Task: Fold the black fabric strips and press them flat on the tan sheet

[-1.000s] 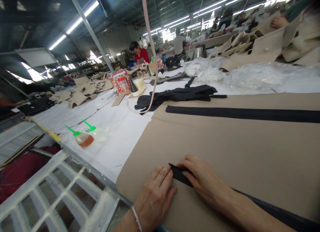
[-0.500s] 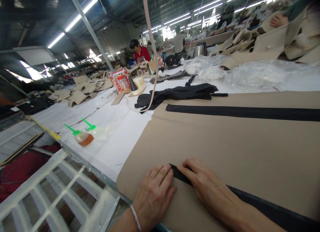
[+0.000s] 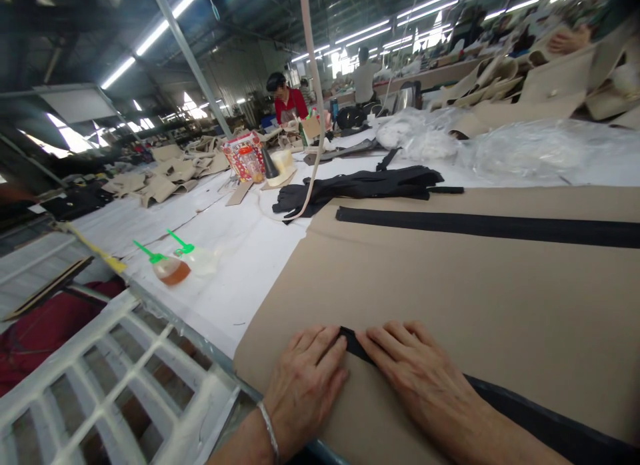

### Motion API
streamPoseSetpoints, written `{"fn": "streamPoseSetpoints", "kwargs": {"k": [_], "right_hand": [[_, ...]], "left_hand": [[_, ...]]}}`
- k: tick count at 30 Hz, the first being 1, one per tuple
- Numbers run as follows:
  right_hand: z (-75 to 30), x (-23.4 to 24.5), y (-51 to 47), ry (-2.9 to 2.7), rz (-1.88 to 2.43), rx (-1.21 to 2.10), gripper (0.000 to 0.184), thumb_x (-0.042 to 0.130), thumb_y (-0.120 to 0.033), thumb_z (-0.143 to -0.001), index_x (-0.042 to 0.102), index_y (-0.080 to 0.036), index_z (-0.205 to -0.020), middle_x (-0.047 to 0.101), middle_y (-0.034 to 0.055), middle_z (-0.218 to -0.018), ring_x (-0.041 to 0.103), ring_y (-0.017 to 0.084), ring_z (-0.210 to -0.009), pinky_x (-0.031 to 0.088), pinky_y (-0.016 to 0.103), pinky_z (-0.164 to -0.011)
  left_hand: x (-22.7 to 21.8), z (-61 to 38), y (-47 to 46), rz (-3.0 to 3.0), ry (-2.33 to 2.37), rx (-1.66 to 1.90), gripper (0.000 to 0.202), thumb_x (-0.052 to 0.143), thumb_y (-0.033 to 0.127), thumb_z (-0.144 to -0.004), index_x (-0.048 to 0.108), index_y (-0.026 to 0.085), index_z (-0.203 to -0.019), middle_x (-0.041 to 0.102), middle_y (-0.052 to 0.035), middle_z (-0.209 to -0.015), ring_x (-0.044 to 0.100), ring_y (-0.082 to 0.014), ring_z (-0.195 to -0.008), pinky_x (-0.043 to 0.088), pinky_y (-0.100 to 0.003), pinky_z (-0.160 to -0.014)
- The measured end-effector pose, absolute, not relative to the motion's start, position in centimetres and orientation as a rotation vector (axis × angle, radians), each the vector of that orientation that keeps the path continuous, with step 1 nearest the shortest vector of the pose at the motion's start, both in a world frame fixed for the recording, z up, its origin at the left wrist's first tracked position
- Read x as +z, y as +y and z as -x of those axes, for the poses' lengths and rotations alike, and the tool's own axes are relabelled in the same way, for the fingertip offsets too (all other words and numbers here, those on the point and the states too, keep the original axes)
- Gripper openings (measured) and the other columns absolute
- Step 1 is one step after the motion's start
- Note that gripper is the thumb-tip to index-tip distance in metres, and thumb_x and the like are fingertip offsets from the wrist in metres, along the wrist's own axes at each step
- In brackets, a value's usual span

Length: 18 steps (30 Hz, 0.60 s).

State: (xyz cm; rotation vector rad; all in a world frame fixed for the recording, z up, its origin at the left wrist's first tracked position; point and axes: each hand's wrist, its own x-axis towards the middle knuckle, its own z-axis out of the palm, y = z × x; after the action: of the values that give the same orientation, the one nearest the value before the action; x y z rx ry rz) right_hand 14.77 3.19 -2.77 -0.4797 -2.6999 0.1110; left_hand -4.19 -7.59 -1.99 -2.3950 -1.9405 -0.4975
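Working at a long white table (image 3: pixel 235 278), over a broad tan sheet (image 3: pixel 450 278) spread across the right side, rounded near left corner reaching the table's near edge. Handling, on that sheet, a long black strip (image 3: pixel 540 417), laid aslant from inside the near left corner toward the right, partly hidden by the right arm (image 3: pixel 480 425). Not touching a second black strip (image 3: pixel 485 224) closer to the sheet's far edge, nor a bundle of black strips (image 3: pixel 360 188) lying over the far left corner. Pressing with the right hand (image 3: pixel 420 371), fingers stretched forward onto the nearer strip; impossible to tell a pinch from plain pressing there, with the thumb hidden. Resting the left hand (image 3: pixel 305 371) at the strip's end, fingers close together and laid flat, apparently pinching nothing. Leaving only a short length of black bare between both sets of fingertips. Probably setting and flattening that end, judging by both hands gathered there. Calling next, by appearances, for steady left-hand pressure and a light right-hand stroke along the strip, keeping it straight.
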Motion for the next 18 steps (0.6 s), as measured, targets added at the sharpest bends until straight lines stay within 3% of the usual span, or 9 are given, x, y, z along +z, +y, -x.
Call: {"fn": "streamPoseSetpoints", "kwargs": {"k": [8, 18], "right_hand": [[-14.3, -2.1, 3.3, -2.767, 0.553, 0.167, 0.041, 0.050, 0.001, -0.081, 0.055, -0.021, -0.116, 0.061, 0.0015, -0.101, 0.052, 0.021, -0.089, 0.032, 0.042, -0.082], [-14.0, -1.6, 3.6, -2.847, 0.532, 0.180, 0.058, 0.045, 0.003, -0.076, 0.049, -0.021, -0.129, 0.058, 0.0034, -0.103, 0.050, 0.023, -0.090, 0.029, 0.044, -0.081]], "left_hand": [[-1.7, 4.3, -7.5, 2.401, -1.921, -0.492, 0.035, 0.049, 0.019, -0.093, 0.056, 0.017, -0.127, 0.059, -0.0110, -0.131, 0.053, -0.0273, -0.119, 0.047, -0.046, -0.099], [-1.5, 4.4, -7.6, 2.410, -1.953, -0.500, 0.037, 0.049, 0.018, -0.092, 0.055, 0.019, -0.129, 0.058, -0.0099, -0.131, 0.052, -0.0269, -0.120, 0.045, -0.045, -0.101]]}}
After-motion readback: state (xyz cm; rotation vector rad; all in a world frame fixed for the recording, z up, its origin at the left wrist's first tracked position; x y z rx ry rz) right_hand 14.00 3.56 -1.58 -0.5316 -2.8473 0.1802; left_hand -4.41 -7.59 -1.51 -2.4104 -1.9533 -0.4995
